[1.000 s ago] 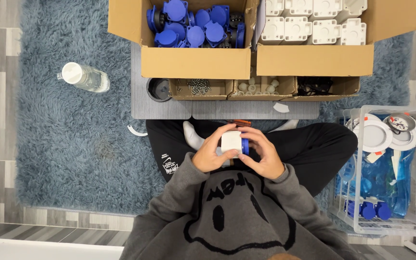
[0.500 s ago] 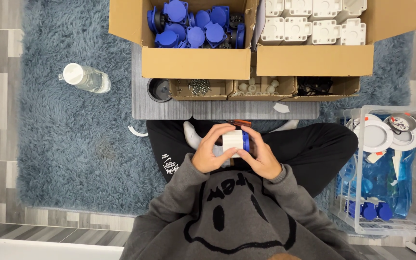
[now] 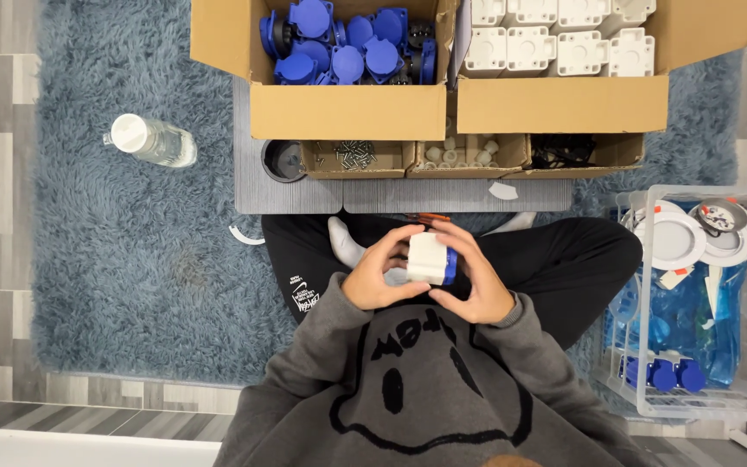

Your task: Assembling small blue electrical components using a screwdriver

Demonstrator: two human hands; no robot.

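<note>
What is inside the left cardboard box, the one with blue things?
The left cardboard box holds a pile of blue round plastic parts, some with black pieces. The box bottom is covered by them.

The top edge cuts both cardboard boxes (image 3: pixel 347 108) at twelve o'clock, and fingers (image 3: pixel 391 251) hide part of the white-and-blue part (image 3: pixel 430 258).

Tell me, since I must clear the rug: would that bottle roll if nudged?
Probably. The bottle lies on its side, so its round body could roll, though the shaggy rug would likely slow it. It looks like clear plastic, so probably light and not fragile.
</note>
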